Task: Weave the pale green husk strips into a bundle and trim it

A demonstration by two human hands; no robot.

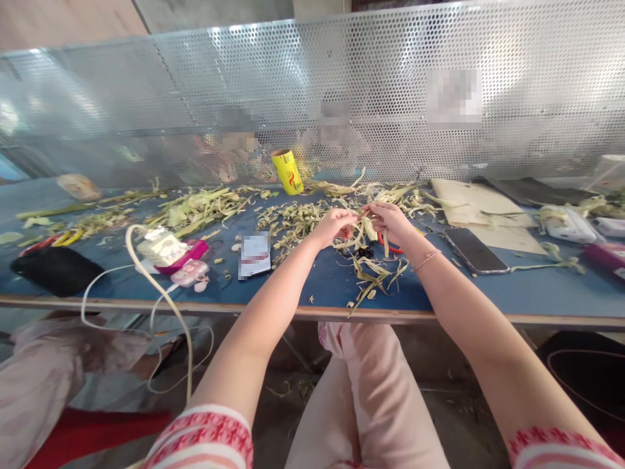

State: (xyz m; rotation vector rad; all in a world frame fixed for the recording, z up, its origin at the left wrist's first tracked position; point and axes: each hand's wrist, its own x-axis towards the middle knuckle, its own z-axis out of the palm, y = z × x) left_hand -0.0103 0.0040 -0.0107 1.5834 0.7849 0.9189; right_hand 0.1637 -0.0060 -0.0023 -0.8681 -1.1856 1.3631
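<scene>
Above the blue table, my left hand (338, 225) and my right hand (389, 220) come together, both with fingers pinched. A thin, pale green strip of dried leaf (364, 213) runs between the fingertips; it looks like husk or plant fibre. Behind and left of my hands spreads a heap of knotted, twisted leaf pieces (293, 220). Loose dry strips (374, 273) lie just below my hands near the table edge. Something with a red-orange loop (390, 246), perhaps a scissors handle, shows partly under my right hand. A small black tangle sits beside it.
A phone (474, 251) lies on the right, another lit phone (254, 256) on the left. A yellow tube (288, 172) stands by the perforated metal screen (381, 78). A power strip with white cables (183, 254) and a black pouch (56, 268) occupy the left side.
</scene>
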